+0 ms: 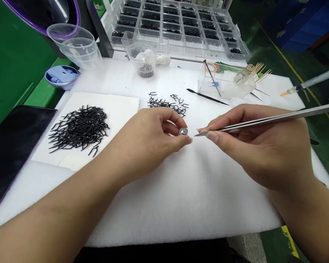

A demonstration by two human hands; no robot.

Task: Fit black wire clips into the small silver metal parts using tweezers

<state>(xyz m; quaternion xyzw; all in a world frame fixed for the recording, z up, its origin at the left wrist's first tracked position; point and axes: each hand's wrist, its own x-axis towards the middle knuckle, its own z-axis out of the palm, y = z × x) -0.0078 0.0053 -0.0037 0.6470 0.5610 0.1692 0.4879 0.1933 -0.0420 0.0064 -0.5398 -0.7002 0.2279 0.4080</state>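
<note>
Silver tweezers (290,115) slant down leftward, right hand (274,149) pinching them; left hand (150,140) pinches metal piece (183,131).

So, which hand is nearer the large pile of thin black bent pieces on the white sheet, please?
Left. The left hand is right of the pile; the right hand, holding silver metal tweezers, is farther right.

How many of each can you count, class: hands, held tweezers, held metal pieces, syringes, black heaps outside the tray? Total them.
Hands: 2 (left hand, right hand)
Held tweezers: 1
Held metal piece: 1
Syringe: 1
Black heaps: 2
Total: 7
</note>
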